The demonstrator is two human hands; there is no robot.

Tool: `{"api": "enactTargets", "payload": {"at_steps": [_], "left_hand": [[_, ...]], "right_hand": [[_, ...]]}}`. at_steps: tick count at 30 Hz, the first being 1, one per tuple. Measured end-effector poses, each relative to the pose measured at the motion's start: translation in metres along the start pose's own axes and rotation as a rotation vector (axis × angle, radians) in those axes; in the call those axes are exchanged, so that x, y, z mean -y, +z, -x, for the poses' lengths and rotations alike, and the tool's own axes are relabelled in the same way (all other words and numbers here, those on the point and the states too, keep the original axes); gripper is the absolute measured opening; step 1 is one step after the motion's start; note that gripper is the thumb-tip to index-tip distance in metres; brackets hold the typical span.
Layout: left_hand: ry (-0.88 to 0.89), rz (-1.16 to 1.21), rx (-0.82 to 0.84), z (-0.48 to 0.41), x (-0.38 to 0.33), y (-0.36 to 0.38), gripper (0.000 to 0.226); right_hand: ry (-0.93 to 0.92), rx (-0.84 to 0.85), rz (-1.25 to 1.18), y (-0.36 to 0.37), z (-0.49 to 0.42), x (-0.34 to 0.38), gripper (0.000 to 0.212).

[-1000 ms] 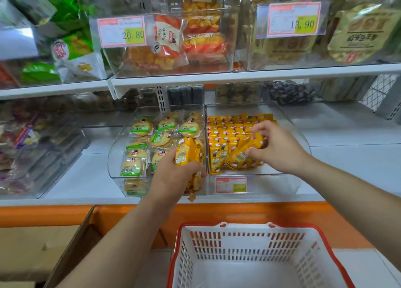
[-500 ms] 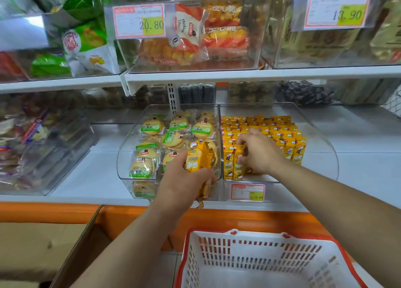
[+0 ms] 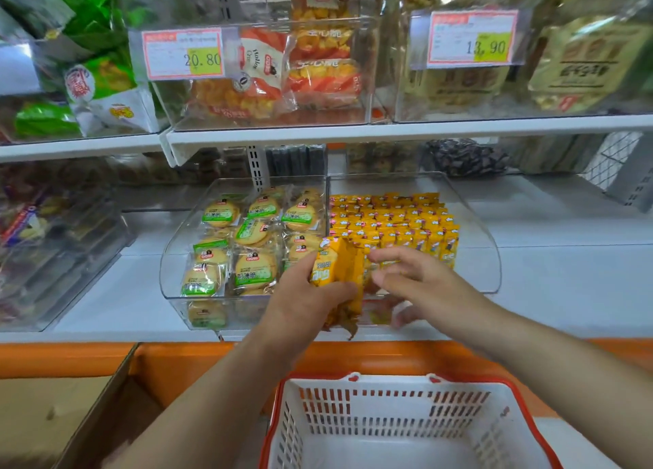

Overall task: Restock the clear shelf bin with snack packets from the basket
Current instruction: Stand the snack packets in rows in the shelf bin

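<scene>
The left hand [image 3: 304, 299] is gripping a bundle of yellow snack packets [image 3: 339, 267], its fingers and thumb curling round the middle so that the crumpled lower ends are hanging out below the palm. It is holding the bundle at the front left corner of the clear shelf bin [image 3: 484, 256]. The right hand [image 3: 420, 285] is reaching in just beside the bundle, on its right, with its fingers loosely spread and holding nothing; it is blurred, and I cannot tell whether the fingertips are touching the packets. Beyond both hands, rows of matching yellow packets [image 3: 395, 221] are standing upright, filling the back of the bin. Left of the left hand, a second clear bin [image 3: 173, 256] is holding round biscuits in green-labelled wrappers [image 3: 252, 232]. Below both wrists, nearer the person, a white basket with a red rim [image 3: 509, 385] is sitting. A cardboard box [image 3: 53, 415] is lying open under the left forearm's outer side.
</scene>
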State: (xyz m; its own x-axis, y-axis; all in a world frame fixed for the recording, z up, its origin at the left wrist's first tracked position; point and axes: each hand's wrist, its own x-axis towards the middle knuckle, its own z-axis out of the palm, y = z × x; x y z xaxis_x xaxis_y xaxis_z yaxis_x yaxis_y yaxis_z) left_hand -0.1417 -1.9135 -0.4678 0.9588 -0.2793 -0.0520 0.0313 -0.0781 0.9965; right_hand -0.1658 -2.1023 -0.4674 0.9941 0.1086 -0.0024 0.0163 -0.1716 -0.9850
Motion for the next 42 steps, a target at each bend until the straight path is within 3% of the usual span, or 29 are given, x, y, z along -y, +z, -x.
{"api": "enactTargets", "payload": {"at_steps": [6, 11, 15, 21, 24, 28, 32, 34, 36, 39, 42], "left_hand": [[0.013, 0.035, 0.075, 0.013, -0.003, 0.026, 0.034], [-0.021, 0.093, 0.113, 0.013, 0.001, 0.030, 0.014], [-0.050, 0.138, 0.155, 0.012, 0.000, 0.026, 0.021], [-0.040, 0.243, 0.122, 0.013, -0.007, 0.015, 0.038], [-0.004, 0.189, 0.091, 0.013, -0.006, 0.015, 0.028], [-0.001, 0.162, -0.022, 0.011, -0.003, 0.013, 0.016], [0.017, 0.098, -0.041, 0.007, -0.003, 0.006, 0.016], [0.032, 0.074, -0.033, 0.007, -0.002, 0.008, 0.011], [0.047, 0.034, -0.017, 0.007, -0.001, 0.009, 0.009], [0.052, -0.029, -0.055, 0.004, -0.004, 0.002, 0.030], [-0.008, -0.087, -0.089, -0.001, -0.001, -0.010, 0.067]], "right_hand": [[0.076, -0.060, -0.154, -0.008, 0.012, -0.001, 0.035], [0.073, 0.006, -0.234, -0.019, 0.018, 0.000, 0.043], [0.044, 0.029, -0.212, -0.023, 0.018, 0.004, 0.045], [0.092, -0.179, -0.313, -0.026, 0.013, 0.004, 0.071], [0.132, -0.236, -0.320, -0.023, 0.013, 0.001, 0.071], [0.124, -0.096, -0.036, -0.017, 0.017, 0.002, 0.039], [0.107, 0.042, 0.050, -0.015, 0.019, 0.006, 0.029], [0.095, 0.095, 0.072, -0.012, 0.019, 0.005, 0.032], [0.109, 0.159, 0.060, -0.011, 0.019, 0.005, 0.049], [0.093, 0.165, 0.030, -0.019, 0.015, 0.009, 0.058], [0.077, -0.037, 0.078, -0.034, -0.002, 0.010, 0.056]]}}
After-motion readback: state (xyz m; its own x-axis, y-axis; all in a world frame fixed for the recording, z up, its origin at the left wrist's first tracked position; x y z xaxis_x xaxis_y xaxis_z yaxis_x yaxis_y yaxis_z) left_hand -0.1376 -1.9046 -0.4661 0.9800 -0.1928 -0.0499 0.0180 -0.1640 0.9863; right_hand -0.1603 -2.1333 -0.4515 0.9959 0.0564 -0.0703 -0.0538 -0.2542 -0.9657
